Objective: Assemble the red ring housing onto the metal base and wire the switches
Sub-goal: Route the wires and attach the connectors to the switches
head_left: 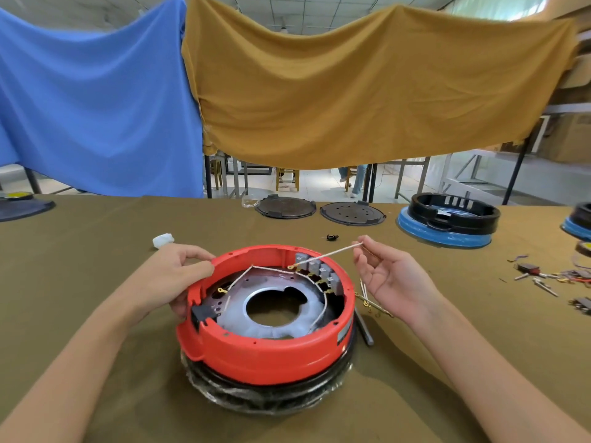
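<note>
The red ring housing (265, 343) sits low in the centre of the frame on the olive table cover (96, 238), stacked on the metal base (230, 308), whose grey plate with a round hole shows inside the ring; a black rim wrapped in clear film lies under it. The left hand (169, 276) grips the ring's left rim, fingers curled over the edge and thumb below. The right hand (383, 276), right of the housing and clear of it, pinches the far end of a white braided wire (326, 255) between thumb and forefinger, the other fingers loosely curled; the wire runs taut down-left to a brass terminal beside the grey switches (319, 270) lined along the ring's inner right wall. More white wire loops across the plate. Spare leads and a dark bar lie just right of the housing, small parts at the right edge, two dark discs (319, 208) and a black-and-blue unit (447, 222) further back, blue and mustard cloths hanging above
</note>
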The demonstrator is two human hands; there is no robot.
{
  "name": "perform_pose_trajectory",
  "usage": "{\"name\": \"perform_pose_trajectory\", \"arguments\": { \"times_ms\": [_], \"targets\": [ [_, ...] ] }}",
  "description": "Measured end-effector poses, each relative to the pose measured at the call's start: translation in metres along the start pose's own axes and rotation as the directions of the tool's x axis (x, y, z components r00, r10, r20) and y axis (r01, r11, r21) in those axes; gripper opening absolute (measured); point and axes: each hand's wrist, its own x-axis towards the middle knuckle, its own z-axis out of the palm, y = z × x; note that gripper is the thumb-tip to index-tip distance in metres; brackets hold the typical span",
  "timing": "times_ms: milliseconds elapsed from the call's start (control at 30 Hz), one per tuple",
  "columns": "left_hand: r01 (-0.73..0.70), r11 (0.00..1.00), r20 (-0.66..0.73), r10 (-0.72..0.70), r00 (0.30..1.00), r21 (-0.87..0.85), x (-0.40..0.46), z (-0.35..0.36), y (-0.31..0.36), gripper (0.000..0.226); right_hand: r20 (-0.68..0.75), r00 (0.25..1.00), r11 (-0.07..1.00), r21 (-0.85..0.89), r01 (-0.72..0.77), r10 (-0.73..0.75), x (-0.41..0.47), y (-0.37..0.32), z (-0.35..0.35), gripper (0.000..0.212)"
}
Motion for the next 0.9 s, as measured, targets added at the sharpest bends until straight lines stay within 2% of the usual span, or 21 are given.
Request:
{"name": "perform_pose_trajectory", "arguments": {
  "times_ms": [167, 233, 367, 433, 567, 667, 767, 833, 900],
  "targets": [
    [0.042, 0.998, 0.031, -0.043, 0.999, 0.035, 0.001, -0.007, -0.004, 0.023, 0.002, 1.000, 1.000, 0.013, 0.014, -0.014, 0.000, 0.000, -0.003, 0.011],
    [0.058, 0.997, -0.007, -0.057, 0.998, 0.042, 0.003, -0.007, -0.007, 0.010, -0.013, 0.999, 0.999, -0.015, 0.029, -0.030, 0.002, 0.001, -0.003, 0.015],
    [0.076, 0.997, -0.104, -0.075, 0.992, 0.006, 0.005, -0.001, -0.008, 0.020, -0.032, 0.998, 0.990, -0.132, 0.054, -0.059, 0.004, 0.006, -0.003, 0.022],
    [0.079, 0.997, -0.073, -0.080, 0.994, -0.018, 0.005, 0.002, -0.007, 0.015, -0.040, 0.997, 0.987, -0.155, 0.054, -0.060, 0.005, 0.008, -0.002, 0.021],
    [0.091, 0.995, 0.051, -0.093, 0.994, 0.035, -0.002, -0.002, 0.000, 0.031, -0.022, 0.999, 0.989, -0.141, 0.044, -0.047, 0.005, 0.008, -0.001, 0.021],
    [0.130, 0.990, 0.164, -0.137, 0.977, 0.054, -0.007, -0.010, 0.003, 0.031, -0.008, 0.999, 0.988, -0.152, 0.037, -0.039, 0.004, 0.008, -0.001, 0.022],
    [0.162, 0.984, 0.034, -0.165, 0.986, 0.073, -0.002, -0.008, -0.002, 0.036, -0.012, 0.998, 0.978, -0.203, 0.058, -0.061, 0.005, 0.009, 0.001, 0.027],
    [0.125, 0.991, -0.038, -0.123, 0.992, 0.048, 0.001, -0.003, -0.003, 0.036, -0.011, 0.994, 0.960, -0.262, 0.099, -0.106, 0.005, 0.010, 0.004, 0.034],
    [0.061, 0.998, -0.039, -0.060, 0.997, 0.010, 0.002, 0.003, -0.002, 0.027, 0.013, 0.988, 0.928, -0.343, 0.149, -0.154, 0.005, 0.009, 0.006, 0.035]
  ]
}}
